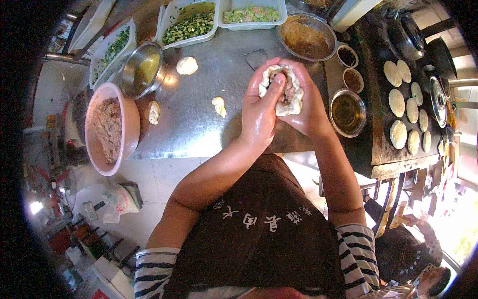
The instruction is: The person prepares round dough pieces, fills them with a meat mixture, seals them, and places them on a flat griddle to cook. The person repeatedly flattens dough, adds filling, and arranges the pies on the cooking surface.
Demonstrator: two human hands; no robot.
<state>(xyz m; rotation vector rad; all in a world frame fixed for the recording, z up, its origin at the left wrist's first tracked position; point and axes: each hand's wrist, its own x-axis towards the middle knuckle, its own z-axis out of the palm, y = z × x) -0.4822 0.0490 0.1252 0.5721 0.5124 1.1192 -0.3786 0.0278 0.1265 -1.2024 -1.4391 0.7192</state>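
Note:
Above the front part of the steel worktop (pixel 194 123), both hands cup one piece of white dough (pixel 289 108) with its edge gathered up around a meat filling (pixel 288 88). My left hand (pixel 257 114) wraps the dough from the left, its thumb pressed into the open middle on the filling. Curled around the far and right sides is my right hand (pixel 308 101), its fingers partly hidden behind the dough. Both hands look shiny and wet or oily. Separate dough pieces lie on the worktop: a round one (pixel 186 65), a small one (pixel 219 106) and another (pixel 154 112).
A pink basin of minced meat (pixel 125 138) and a steel bowl of oil (pixel 158 71) stand left. Tubs of chopped greens (pixel 190 39) line the back. Brown paste fills a bowl (pixel 308 35). Flatbreads (pixel 396 102) lie on a griddle (pixel 381 149); a person (pixel 403 246) is at lower right.

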